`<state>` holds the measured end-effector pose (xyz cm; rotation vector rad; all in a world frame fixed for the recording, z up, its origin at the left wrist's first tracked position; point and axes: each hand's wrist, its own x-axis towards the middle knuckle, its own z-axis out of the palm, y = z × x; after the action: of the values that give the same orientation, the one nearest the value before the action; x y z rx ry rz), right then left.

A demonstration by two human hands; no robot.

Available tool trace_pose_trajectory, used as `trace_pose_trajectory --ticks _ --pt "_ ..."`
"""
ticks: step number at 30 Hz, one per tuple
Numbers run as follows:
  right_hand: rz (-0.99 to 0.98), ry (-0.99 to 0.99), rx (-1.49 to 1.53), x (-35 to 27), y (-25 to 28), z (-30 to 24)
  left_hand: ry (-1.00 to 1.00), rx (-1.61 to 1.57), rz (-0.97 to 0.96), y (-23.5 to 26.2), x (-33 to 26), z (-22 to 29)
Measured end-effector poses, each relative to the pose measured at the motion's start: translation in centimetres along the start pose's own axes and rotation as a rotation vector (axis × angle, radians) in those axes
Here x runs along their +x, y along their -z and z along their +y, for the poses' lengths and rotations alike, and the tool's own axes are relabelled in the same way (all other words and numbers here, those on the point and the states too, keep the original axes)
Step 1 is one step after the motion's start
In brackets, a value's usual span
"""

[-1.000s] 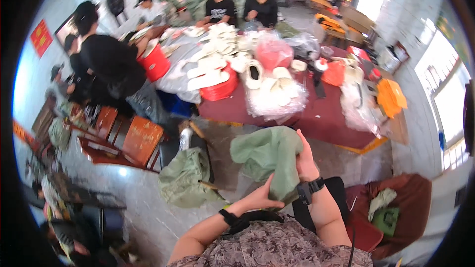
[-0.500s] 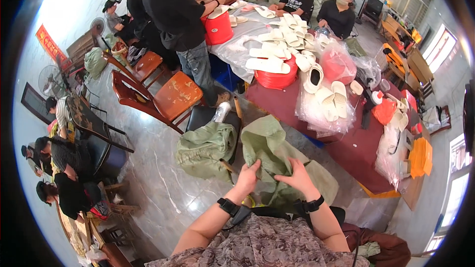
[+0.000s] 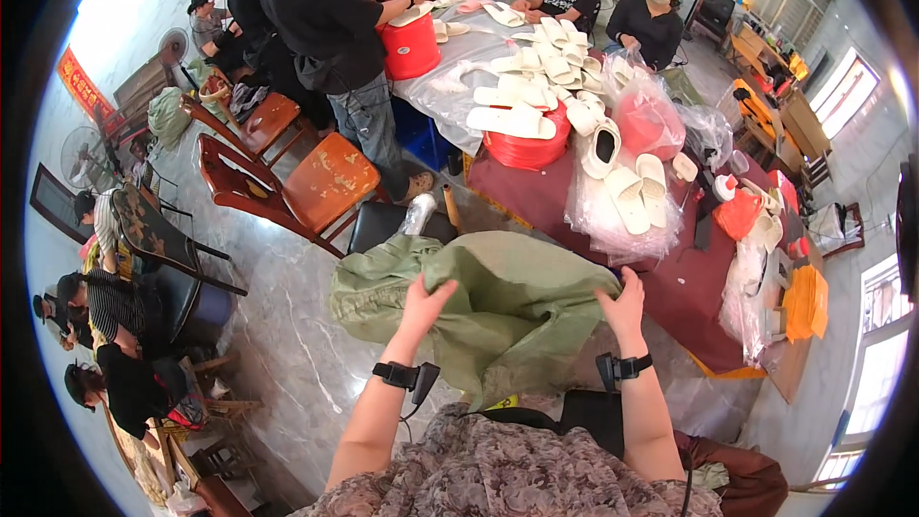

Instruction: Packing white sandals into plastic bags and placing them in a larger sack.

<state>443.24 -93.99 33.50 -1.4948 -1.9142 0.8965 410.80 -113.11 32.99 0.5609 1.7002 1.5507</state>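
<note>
Glossy marble floor (image 3: 282, 325) spreads across the lower left; right at lower centre, your left hand (image 3: 424, 309) and right hand (image 3: 623, 308) pinch opposite sides of the green sack (image 3: 522, 302), well apart, seemingly to spread its cloth.

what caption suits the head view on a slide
Left hand and right hand hold a spread green sack, slippers beyond

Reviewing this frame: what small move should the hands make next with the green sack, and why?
Probably the right hand should draw slightly outward, away from the left hand. The green sack spans the space between them, with its right edge at the right hand's fingers, but the cloth in between sags in loose folds; a gentle pull would likely flatten it.
</note>
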Motion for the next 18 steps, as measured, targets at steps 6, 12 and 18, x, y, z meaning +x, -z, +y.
trace_pose_trajectory --ticks 6,12,18 --pt "-0.096 0.577 -0.26 -3.1 -3.1 -9.9 -0.236 0.692 -0.513 -4.7 -3.4 2.2" --pt "-0.334 0.246 0.199 0.3 -6.8 -5.8 -0.364 0.891 -0.253 -3.4 -6.9 1.6" --pt "-0.145 0.228 0.075 3.4 -6.7 -9.7 0.002 0.917 -0.006 3.2 -7.2 -13.7"
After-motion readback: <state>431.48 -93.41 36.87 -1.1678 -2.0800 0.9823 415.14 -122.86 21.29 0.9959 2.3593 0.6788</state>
